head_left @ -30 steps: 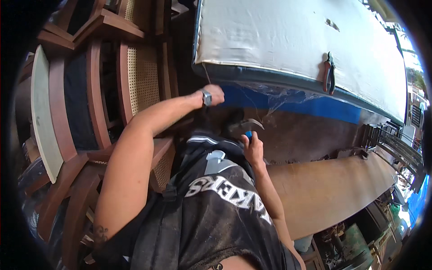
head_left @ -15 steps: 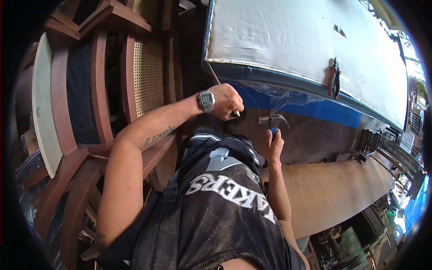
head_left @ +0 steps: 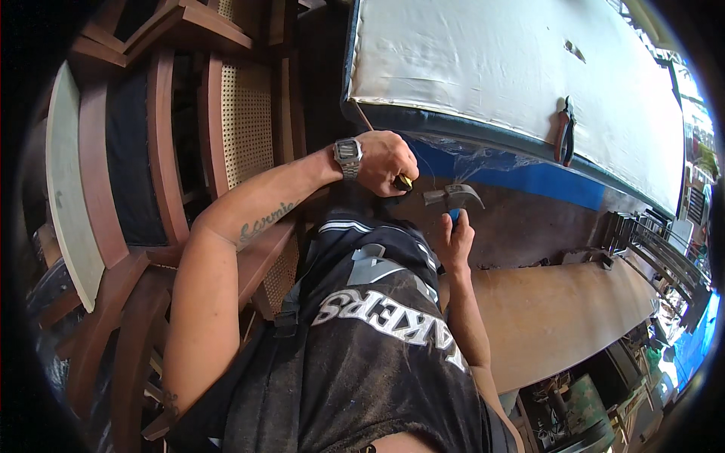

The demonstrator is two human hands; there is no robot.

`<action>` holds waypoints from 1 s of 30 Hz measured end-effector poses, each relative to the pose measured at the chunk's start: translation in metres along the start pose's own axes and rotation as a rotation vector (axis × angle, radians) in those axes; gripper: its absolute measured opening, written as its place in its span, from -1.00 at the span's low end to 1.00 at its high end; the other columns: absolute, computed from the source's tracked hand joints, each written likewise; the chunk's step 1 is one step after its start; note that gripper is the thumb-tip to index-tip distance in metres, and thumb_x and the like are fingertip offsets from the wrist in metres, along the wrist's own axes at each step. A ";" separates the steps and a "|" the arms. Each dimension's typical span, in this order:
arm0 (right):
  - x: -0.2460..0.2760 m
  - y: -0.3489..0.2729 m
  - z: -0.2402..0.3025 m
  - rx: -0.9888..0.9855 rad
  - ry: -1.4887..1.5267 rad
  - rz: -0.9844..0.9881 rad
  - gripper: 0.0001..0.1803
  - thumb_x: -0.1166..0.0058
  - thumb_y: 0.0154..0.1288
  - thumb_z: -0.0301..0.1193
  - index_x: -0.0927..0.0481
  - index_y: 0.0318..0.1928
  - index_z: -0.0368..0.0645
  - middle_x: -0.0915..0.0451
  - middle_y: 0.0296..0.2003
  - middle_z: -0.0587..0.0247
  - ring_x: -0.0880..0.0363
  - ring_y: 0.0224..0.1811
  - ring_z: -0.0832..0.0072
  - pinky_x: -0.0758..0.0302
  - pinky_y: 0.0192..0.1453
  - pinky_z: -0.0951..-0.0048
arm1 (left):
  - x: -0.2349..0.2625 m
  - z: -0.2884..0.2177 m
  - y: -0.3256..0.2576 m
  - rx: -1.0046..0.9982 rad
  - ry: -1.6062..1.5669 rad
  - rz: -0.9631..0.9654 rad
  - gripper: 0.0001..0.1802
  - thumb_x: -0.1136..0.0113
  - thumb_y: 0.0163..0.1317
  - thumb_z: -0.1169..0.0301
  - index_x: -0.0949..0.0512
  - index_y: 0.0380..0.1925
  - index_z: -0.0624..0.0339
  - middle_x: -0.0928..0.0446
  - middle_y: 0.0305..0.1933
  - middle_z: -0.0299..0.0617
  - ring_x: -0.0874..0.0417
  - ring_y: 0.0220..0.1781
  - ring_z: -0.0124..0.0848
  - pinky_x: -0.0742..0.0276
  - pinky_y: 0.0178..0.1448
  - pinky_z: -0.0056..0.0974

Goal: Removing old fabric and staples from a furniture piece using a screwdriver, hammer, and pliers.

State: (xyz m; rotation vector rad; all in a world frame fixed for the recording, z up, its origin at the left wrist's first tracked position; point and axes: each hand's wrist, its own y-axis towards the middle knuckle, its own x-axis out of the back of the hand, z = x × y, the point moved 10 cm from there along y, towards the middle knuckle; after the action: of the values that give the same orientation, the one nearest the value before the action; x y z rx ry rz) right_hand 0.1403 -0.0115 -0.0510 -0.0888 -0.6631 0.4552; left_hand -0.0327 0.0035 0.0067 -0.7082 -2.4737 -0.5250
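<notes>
My left hand point(head_left: 384, 164), with a watch on its wrist, is closed round a tool with a black-and-yellow handle end point(head_left: 403, 183). Beyond the knuckles a thin brownish rod point(head_left: 363, 117) runs toward the corner of an upholstered piece point(head_left: 483, 60); whether it belongs to that tool I cannot tell. To the right, my right hand point(head_left: 457, 241) grips a claw hammer point(head_left: 456, 198) by its blue handle, head up and apart from the left hand's tool. Pliers point(head_left: 565, 132) with red-and-black handles lie on the upholstered piece's whitish cloth, near its dark blue edge.
Wooden chair frames with woven cane panels point(head_left: 246, 124) stand close on my left. A pale board point(head_left: 72, 181) leans among them. Clear plastic wrap point(head_left: 483, 160) hangs by a blue sheet point(head_left: 559, 187) under the upholstered piece. A brown wooden panel point(head_left: 551, 321) lies at right, with clutter beyond.
My left hand has shifted slightly right and up, its tool end showing more. The hammer head has moved slightly up and turned a little. The pliers stay in place.
</notes>
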 end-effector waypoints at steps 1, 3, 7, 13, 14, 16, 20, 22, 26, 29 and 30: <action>0.002 0.000 0.004 0.000 0.001 0.002 -0.67 -0.06 0.25 -0.23 -0.35 -0.39 -0.26 -0.36 -0.68 -0.02 -0.37 -0.69 0.16 -0.29 -0.59 0.32 | 0.001 0.000 0.000 0.002 0.000 0.000 -0.79 -0.25 -0.25 0.45 -0.36 -0.73 0.13 -0.43 -0.64 -0.22 -0.53 -0.55 -0.20 -0.41 -0.53 -0.22; 0.015 -0.006 0.027 0.150 0.029 -0.073 -0.68 -0.08 0.21 -0.25 -0.36 -0.40 -0.26 -0.38 -0.68 0.05 -0.38 -0.69 0.20 -0.31 -0.59 0.30 | -0.002 0.001 -0.001 0.009 -0.018 0.049 -0.79 -0.25 -0.25 0.45 -0.36 -0.72 0.13 -0.44 -0.63 -0.22 -0.53 -0.55 -0.20 -0.41 -0.52 -0.23; 0.013 -0.015 0.113 0.806 0.513 0.103 -0.75 -0.16 0.03 -0.39 -0.36 -0.48 -0.25 -0.43 -0.64 0.13 -0.40 -0.65 0.10 -0.32 -0.55 0.19 | 0.003 -0.001 -0.001 -0.024 -0.067 0.048 -0.79 -0.26 -0.26 0.43 -0.36 -0.72 0.13 -0.43 -0.63 -0.22 -0.53 -0.54 -0.18 -0.42 -0.52 -0.22; -0.075 -0.018 -0.003 0.061 -0.260 0.276 -0.62 -0.15 0.15 -0.17 -0.39 -0.29 -0.22 -0.52 -0.55 -0.09 -0.54 -0.46 0.00 -0.42 -0.46 0.13 | -0.098 0.053 -0.053 -0.084 0.499 0.439 -0.81 -0.26 -0.29 0.28 -0.48 -0.65 0.07 -0.52 -0.58 -0.24 -0.59 -0.47 -0.24 -0.49 -0.42 -0.22; -0.070 -0.020 -0.008 0.104 -0.168 0.252 -0.62 -0.15 0.15 -0.17 -0.40 -0.26 -0.22 -0.51 -0.55 -0.11 -0.53 -0.46 -0.02 -0.42 -0.45 0.12 | -0.097 0.063 -0.054 -0.036 0.532 0.416 -0.83 -0.25 -0.28 0.29 -0.49 -0.66 0.06 -0.53 -0.58 -0.25 -0.61 -0.45 -0.26 -0.50 -0.40 -0.23; -0.054 -0.026 -0.013 0.006 -0.171 0.220 -0.65 -0.13 0.18 -0.20 -0.40 -0.28 -0.23 -0.49 -0.56 -0.13 -0.51 -0.45 -0.07 -0.41 -0.44 0.10 | -0.089 0.058 -0.041 0.097 0.538 0.448 -0.86 -0.24 -0.27 0.33 -0.50 -0.70 0.08 -0.53 -0.57 -0.24 -0.61 -0.44 -0.27 -0.51 -0.37 -0.22; -0.034 -0.028 -0.042 -0.147 -0.099 0.140 -0.70 -0.09 0.22 -0.24 -0.37 -0.32 -0.23 -0.48 -0.58 -0.14 -0.49 -0.48 -0.09 -0.40 -0.44 0.14 | -0.061 0.017 -0.014 0.064 0.353 0.351 -0.86 -0.24 -0.32 0.37 -0.50 -0.70 0.11 -0.51 -0.60 -0.21 -0.59 -0.48 -0.19 -0.51 -0.43 -0.19; -0.023 -0.024 -0.038 -0.125 -0.128 0.092 -0.72 -0.08 0.23 -0.27 -0.38 -0.31 -0.24 -0.46 -0.61 -0.10 -0.48 -0.52 -0.06 -0.38 -0.48 0.18 | -0.046 0.003 -0.007 0.019 0.255 0.256 -0.85 -0.24 -0.30 0.37 -0.47 -0.73 0.13 -0.49 -0.63 -0.21 -0.58 -0.52 -0.19 -0.50 -0.47 -0.19; -0.010 -0.017 -0.033 -0.090 -0.146 0.025 -0.74 -0.08 0.23 -0.30 -0.38 -0.33 -0.24 -0.44 -0.63 -0.07 -0.48 -0.58 0.01 -0.37 -0.52 0.25 | -0.037 0.002 -0.009 0.016 0.199 0.178 -0.81 -0.26 -0.29 0.36 -0.43 -0.76 0.14 -0.46 -0.65 -0.20 -0.57 -0.55 -0.20 -0.48 -0.50 -0.20; -0.008 -0.013 -0.027 -0.105 -0.109 0.021 -0.75 -0.07 0.24 -0.31 -0.37 -0.34 -0.24 -0.43 -0.64 -0.05 -0.46 -0.61 0.07 -0.36 -0.53 0.29 | -0.025 0.001 -0.006 0.005 0.171 0.118 -0.78 -0.28 -0.27 0.36 -0.40 -0.78 0.14 -0.44 -0.67 -0.19 -0.56 -0.57 -0.21 -0.47 -0.52 -0.22; -0.008 -0.012 -0.025 -0.106 -0.113 0.023 -0.75 -0.07 0.24 -0.31 -0.37 -0.34 -0.24 -0.43 -0.64 -0.05 -0.46 -0.61 0.07 -0.36 -0.53 0.29 | -0.024 0.004 -0.006 0.037 0.162 0.153 -0.80 -0.26 -0.24 0.34 -0.44 -0.76 0.14 -0.47 -0.66 -0.18 -0.57 -0.55 -0.20 -0.49 -0.49 -0.21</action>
State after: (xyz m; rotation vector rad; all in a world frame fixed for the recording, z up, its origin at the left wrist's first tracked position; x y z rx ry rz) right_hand 0.1541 -0.0246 -0.0726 -0.1725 -0.7985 0.4495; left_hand -0.0200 -0.0079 -0.0110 -0.8002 -2.2522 -0.4591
